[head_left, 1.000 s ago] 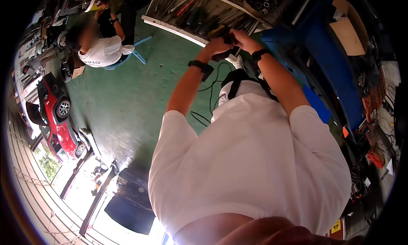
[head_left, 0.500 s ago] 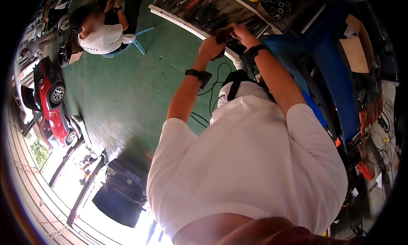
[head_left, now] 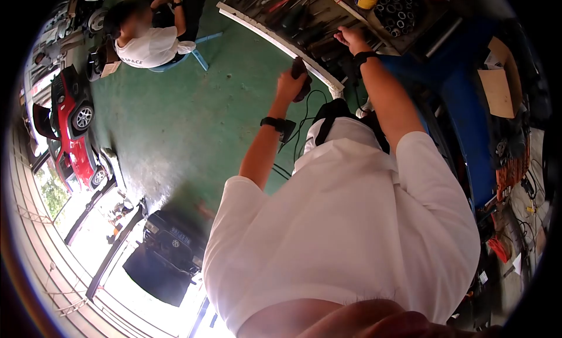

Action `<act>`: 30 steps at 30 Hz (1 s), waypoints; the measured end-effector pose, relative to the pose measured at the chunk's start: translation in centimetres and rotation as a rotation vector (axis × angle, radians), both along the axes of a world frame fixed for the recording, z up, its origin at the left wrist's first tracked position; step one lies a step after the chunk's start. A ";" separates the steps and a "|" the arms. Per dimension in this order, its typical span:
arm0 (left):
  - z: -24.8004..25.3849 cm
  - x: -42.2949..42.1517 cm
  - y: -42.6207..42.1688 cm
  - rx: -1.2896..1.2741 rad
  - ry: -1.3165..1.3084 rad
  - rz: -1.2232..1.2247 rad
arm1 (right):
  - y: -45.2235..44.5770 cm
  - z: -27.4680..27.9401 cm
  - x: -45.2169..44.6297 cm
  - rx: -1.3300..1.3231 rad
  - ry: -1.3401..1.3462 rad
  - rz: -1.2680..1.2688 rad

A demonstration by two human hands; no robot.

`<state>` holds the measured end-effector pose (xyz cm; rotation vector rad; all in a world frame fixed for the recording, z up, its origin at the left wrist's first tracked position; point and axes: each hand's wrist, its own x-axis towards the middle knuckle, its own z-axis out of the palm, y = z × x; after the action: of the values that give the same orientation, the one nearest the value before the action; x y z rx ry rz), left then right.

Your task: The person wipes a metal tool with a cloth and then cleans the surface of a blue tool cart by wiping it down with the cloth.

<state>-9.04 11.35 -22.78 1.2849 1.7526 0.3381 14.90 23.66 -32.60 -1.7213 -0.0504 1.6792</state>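
While a white-shirted person (head_left: 147, 48) sits far L on a light-blue plastic stool (head_left: 199, 60), L hand (head_left: 288, 85) grips a dark-brown elongated object (head_left: 300, 68) near a pale-edged tray (head_left: 325, 78) of long metal & dark-handled tools (head_left: 297, 17); R hand (head_left: 354, 39) is over tray, fingers part-curled, can't tell if holding anything

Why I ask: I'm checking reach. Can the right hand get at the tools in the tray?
Probably yes: the right hand appears over the tray, with nothing visible blocking the tools.

A loose white short-sleeved shirt (head_left: 345, 221) is worn — with two black wristbands (head_left: 271, 122).
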 end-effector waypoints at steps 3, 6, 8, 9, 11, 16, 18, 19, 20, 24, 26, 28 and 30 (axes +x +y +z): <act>-1.0 0.1 -1.2 -0.006 0.008 -0.021 | 0.7 -0.9 0.1 -0.003 -0.059 -0.046; -1.0 1.2 -1.8 0.013 0.003 0.052 | 1.3 -1.6 0.2 -0.012 -0.091 -0.084; -1.3 2.2 -1.9 0.029 -0.005 0.139 | 1.5 -1.5 0.5 -0.020 -0.119 -0.084; -1.9 2.6 -2.1 0.048 -0.011 0.223 | 1.5 -1.3 0.5 -0.027 -0.144 -0.088; -3.2 3.2 -2.2 -0.001 -0.001 0.280 | 1.4 -0.9 0.7 -0.025 -0.206 -0.016; -5.3 4.1 -2.9 -0.127 -0.121 0.387 | 1.8 -1.7 0.7 -0.061 -0.341 0.140; -5.1 4.5 -3.0 -0.123 -0.104 0.334 | 1.9 -1.5 0.7 -0.098 -0.420 0.208; -5.0 4.7 -2.8 -0.123 -0.109 0.336 | 2.1 -1.4 0.6 -0.097 -0.426 0.211; -4.8 4.7 -2.9 -0.115 -0.128 0.320 | 2.1 -1.3 0.3 -0.101 -0.456 0.204; -5.3 4.3 -3.2 -0.122 -0.180 0.292 | 2.0 -0.4 -0.2 -0.081 -0.517 0.242; -5.8 3.9 -3.1 -0.117 -0.182 0.271 | 2.4 0.0 -0.1 -0.088 -0.559 0.345; -6.1 3.7 -3.3 -0.120 -0.185 0.251 | 2.1 -0.5 0.0 -0.101 -0.600 0.450; -6.4 3.6 -3.2 -0.096 -0.116 0.231 | 2.0 -0.7 0.2 -0.046 -0.610 0.444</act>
<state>-5.40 8.20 -29.20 0.9777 1.7985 0.4446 15.06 25.66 -33.26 -2.3223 -0.7252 1.3763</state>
